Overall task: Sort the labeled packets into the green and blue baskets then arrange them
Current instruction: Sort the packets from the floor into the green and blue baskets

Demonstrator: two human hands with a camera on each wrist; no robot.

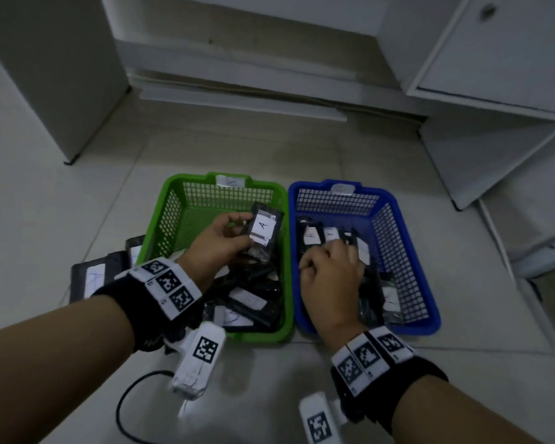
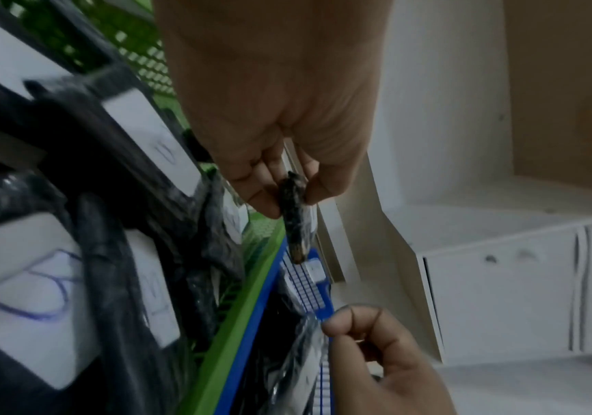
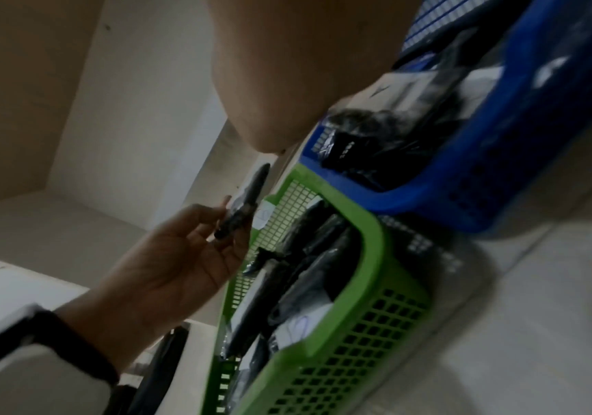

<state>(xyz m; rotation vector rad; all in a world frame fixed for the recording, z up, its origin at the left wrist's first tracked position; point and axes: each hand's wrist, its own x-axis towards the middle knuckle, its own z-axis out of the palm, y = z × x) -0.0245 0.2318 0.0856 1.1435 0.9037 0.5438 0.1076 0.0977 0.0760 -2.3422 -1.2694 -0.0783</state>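
A green basket [image 1: 161, 216] and a blue basket [image 1: 410, 238] stand side by side on the floor. My left hand [image 1: 237, 230] pinches a black packet labelled A [image 1: 263, 229] above the green basket; in the left wrist view this packet [image 2: 296, 224] shows edge-on between thumb and fingers. My right hand [image 1: 329, 257] is inside the blue basket, its fingers curled on a packet [image 2: 301, 348] among the upright packets [image 1: 311, 235] there. Several labelled black packets [image 1: 247, 301] lie in the green basket's near half. Both baskets also show in the right wrist view, green basket [image 3: 369, 238] and blue basket [image 3: 500, 168].
More black packets [image 1: 93, 277] lie on the floor left of the green basket. A white cabinet [image 1: 45, 75] stands at the far left and another [image 1: 494, 75] at the far right, with a low shelf between. A black cable [image 1: 125, 408] loops on the tiles near me.
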